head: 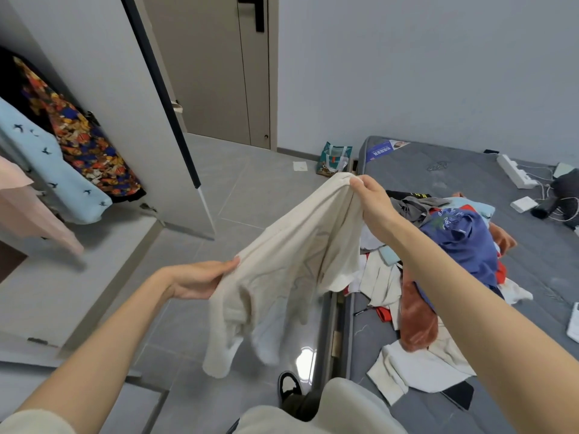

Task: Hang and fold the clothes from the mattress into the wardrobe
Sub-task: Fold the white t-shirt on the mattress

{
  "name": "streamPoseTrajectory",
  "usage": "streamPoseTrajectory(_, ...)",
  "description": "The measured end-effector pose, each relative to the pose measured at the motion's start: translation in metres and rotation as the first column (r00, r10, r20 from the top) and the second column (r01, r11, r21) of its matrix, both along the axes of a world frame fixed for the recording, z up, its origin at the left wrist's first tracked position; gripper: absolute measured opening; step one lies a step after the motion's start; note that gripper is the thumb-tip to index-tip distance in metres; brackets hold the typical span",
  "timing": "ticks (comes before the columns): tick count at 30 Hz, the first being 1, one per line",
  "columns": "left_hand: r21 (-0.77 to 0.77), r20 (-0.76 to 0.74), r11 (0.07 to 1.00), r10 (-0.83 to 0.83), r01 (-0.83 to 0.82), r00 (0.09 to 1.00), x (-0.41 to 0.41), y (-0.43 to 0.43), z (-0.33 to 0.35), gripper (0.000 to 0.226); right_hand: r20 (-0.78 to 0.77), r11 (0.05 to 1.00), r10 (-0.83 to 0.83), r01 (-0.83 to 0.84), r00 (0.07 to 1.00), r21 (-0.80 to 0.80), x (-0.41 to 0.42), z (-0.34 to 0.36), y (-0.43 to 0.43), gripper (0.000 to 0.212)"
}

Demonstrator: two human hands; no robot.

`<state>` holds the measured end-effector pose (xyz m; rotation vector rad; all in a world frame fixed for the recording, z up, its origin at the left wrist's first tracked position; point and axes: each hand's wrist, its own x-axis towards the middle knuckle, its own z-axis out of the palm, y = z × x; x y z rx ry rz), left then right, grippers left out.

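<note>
Holding a cream garment up in mid-air w/ both hands, over the grey tile floor betw. the wardrobe and the mattress. Right hand is the higher one. Its fingers are pressed together and pinch the top edge of the cloth. Left hand is lower and nearer, thumb on top of the fabric, pinching the opposite edge. Its other fingers are hidden under the cloth, so can't tell how they lie. The garment runs on a slant betw. the two hands. The rest hangs loose below, clear of floor and mattress.

On the mattress, just right of the right forearm, sits a heap of clothes: blue top w/ white print uppermost, a rust-orange piece, white and cream bits, some dark grey.

The wardrobe at left stands open. Inside hang a light blue garment w/ dark birds, a patterned garment in orange and blue, and a pale pink garment.

At the far end of the mattress lies a white power strip w/ cables. A green tote bag stands on the floor by the mattress corner.
</note>
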<state>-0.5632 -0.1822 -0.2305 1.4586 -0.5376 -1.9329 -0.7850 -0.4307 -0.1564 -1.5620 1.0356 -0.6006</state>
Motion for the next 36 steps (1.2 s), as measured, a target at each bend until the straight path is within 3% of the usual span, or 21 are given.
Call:
streamPoseTrajectory(4, -0.005, -0.095, 0.995, 0.102, -0.103, 0.99, 0.001, -0.003, -0.004, 0.065, 0.098, 0.989, -0.018, 0.003, 0.995, 0.147, 0.006, 0.011, -0.002, 0.016)
streamPoseTrajectory(8, -0.004, -0.11, 0.968, 0.248, -0.25, 0.962, 0.007, -0.002, -0.015, 0.053, 0.139, 0.981, 0.031, -0.057, 0.99, 0.185, 0.012, 0.017, 0.001, 0.016)
streamPoseTrajectory(15, -0.077, -0.094, 0.982, 0.166, -0.173, 0.982, 0.008, -0.005, -0.022, 0.05, 0.177, 0.978, -0.037, -0.001, 0.984, 0.209, 0.019, 0.019, -0.002, 0.018)
streamPoseTrajectory(18, -0.097, -0.001, 0.993, 0.07, -0.069, 0.998, 0.005, -0.007, -0.027, 0.045, 0.134, 0.982, -0.026, 0.0, 0.991, 0.19, 0.017, 0.017, -0.004, 0.021)
streamPoseTrajectory(20, -0.112, 0.092, 0.985, 0.139, -0.129, 0.986, 0.001, -0.013, -0.03, 0.029, 0.075, 0.99, 0.002, -0.012, 0.997, 0.142, 0.016, 0.015, -0.005, 0.018)
streamPoseTrajectory(22, -0.164, 0.259, 0.94, 0.335, -0.3, 0.906, -0.001, -0.021, -0.029, 0.018, -0.014, 0.999, 0.05, -0.05, 0.999, 0.018, 0.012, 0.011, -0.006, 0.016)
streamPoseTrajectory(23, -0.213, 0.395, 0.911, 0.412, -0.355, 0.821, 0.001, -0.025, -0.027, 0.017, -0.061, 0.995, 0.081, -0.084, 0.995, -0.055, 0.009, 0.008, -0.007, 0.017)
streamPoseTrajectory(25, -0.31, 0.634, 0.885, 0.465, -0.347, 0.618, 0.007, -0.032, -0.023, 0.015, -0.146, 0.972, 0.145, -0.168, 0.979, -0.164, -0.001, 0.0, -0.009, 0.02)
streamPoseTrajectory(27, -0.361, 0.732, 0.889, 0.458, -0.283, 0.504, 0.012, -0.037, -0.02, 0.014, -0.275, 0.927, 0.195, -0.268, 0.942, -0.262, -0.014, -0.01, -0.011, 0.025)
streamPoseTrajectory(31, -0.265, 0.891, 0.962, 0.271, -0.067, 0.364, 0.008, -0.046, -0.021, 0.026, -0.528, 0.834, 0.213, -0.435, 0.822, -0.341, -0.041, -0.021, -0.018, 0.036)
streamPoseTrajectory(34, -0.095, 0.947, 0.984, 0.044, 0.149, 0.317, 0.009, -0.054, -0.02, 0.03, -0.707, 0.822, 0.219, -0.517, 0.672, -0.237, -0.064, -0.023, -0.018, 0.041)
streamPoseTrajectory(36, 0.017, 0.972, 0.955, -0.086, 0.297, 0.219, 0.01, -0.067, -0.016, 0.026, -0.779, 0.84, 0.243, -0.527, 0.579, -0.13, -0.078, -0.027, -0.019, 0.046)
